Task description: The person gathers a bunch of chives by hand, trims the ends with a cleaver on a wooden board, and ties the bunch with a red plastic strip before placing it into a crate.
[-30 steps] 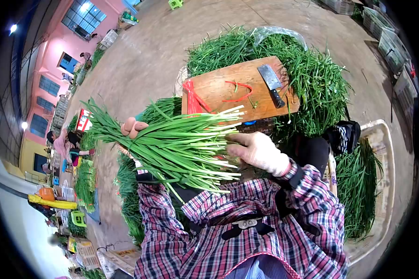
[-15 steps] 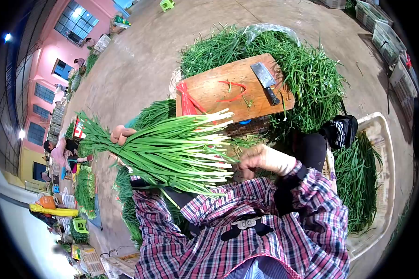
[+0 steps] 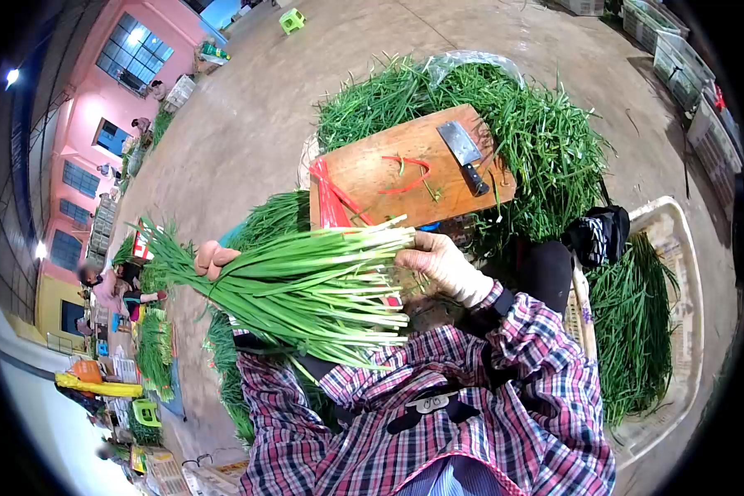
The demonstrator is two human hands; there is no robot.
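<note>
Brown floor (image 3: pixel 248 124) spreads beyond a wooden board (image 3: pixel 364 169) bearing a cleaver (image 3: pixel 463 150). Closer in, I see the left hand (image 3: pixel 213 259) clasping a bunch of garlic chives (image 3: pixel 306 285); the right hand (image 3: pixel 445 264) is at the whitish stalk ends (image 3: pixel 384 236); whether pinching, I cannot tell.

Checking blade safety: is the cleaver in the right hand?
No, the cleaver lies on the wooden board, apart from the right hand.

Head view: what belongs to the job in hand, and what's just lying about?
Likely the job's:
green bunch in the left hand, right hand at its pale ends
wooden board, cleaver, red strips

Seemingly lying about:
far green stool
crates at far right
</note>
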